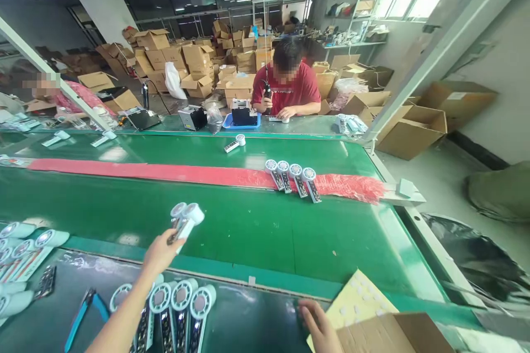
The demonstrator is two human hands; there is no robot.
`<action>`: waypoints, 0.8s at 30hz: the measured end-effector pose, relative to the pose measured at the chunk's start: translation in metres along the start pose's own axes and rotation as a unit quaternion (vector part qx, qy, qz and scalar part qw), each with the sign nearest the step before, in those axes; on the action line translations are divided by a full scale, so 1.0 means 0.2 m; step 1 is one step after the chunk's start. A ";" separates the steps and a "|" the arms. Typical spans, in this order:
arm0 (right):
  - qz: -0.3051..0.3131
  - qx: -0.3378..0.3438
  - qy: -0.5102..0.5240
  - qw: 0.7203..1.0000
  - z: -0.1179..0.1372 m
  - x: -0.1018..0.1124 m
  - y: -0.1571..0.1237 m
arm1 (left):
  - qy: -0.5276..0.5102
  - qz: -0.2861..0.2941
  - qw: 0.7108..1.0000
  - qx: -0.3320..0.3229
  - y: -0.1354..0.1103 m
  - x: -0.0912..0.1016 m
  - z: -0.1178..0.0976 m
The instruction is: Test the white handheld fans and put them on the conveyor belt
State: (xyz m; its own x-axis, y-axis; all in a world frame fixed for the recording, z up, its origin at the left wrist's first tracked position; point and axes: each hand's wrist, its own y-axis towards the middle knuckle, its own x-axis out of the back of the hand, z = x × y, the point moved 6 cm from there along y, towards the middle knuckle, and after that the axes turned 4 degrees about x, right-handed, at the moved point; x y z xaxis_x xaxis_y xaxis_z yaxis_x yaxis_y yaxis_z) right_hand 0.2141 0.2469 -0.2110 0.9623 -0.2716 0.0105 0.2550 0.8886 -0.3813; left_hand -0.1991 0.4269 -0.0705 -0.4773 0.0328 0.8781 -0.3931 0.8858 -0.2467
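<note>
Over the near part of the green conveyor belt, my left hand (162,251) is closed around a pair of light blue handheld fans (191,219), their round heads pointing away from me. Below that forearm, several similar fans (182,300) lie side by side on the dark bench, circuit boards showing in their handles. My right hand (318,326) rests at the bench's front right with its fingers apart and nothing visible in them. It is beside a yellow sheet with pale pads (360,300) and a cardboard box (385,336).
Blue-handled pliers (86,314) and more fans (31,251) lie at left. Several fans (290,179) sit across a red strip (186,174) along the belt; another fan (235,143) lies beyond. A co-worker in a red shirt (306,91) works opposite, near stacked cartons (199,63).
</note>
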 end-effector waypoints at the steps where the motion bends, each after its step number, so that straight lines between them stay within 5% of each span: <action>1: 0.036 -0.034 0.034 0.998 -0.02 -0.06 -0.05 | -0.010 0.022 0.999 -0.023 -0.16 -0.07 -0.04; 6: 0.197 -0.190 0.253 0.928 -0.08 -0.39 -0.43 | -0.055 0.121 0.987 -0.095 -1.01 -0.51 -0.12; 10: 0.250 -0.222 0.321 0.886 -0.07 -0.46 -0.66 | -0.143 0.181 0.971 -0.058 -1.44 -0.77 -0.04; 16: 0.208 -0.228 0.263 0.914 -0.09 -0.32 -0.76 | -0.290 0.211 0.933 -0.020 -1.65 -0.90 0.04; 24: 0.133 -0.218 0.222 0.941 -0.17 -0.21 -0.78 | -0.434 0.329 0.828 0.136 -1.61 -1.08 0.06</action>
State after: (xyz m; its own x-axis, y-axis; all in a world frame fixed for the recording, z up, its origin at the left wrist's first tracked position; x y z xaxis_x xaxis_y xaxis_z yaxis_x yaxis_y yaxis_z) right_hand 0.1301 0.1075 -0.1834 0.8277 -0.2741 -0.4897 -0.1465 0.7369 -0.6600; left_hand 0.0219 0.1285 -0.1854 -0.9968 0.0173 -0.0782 0.0698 0.6668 -0.7420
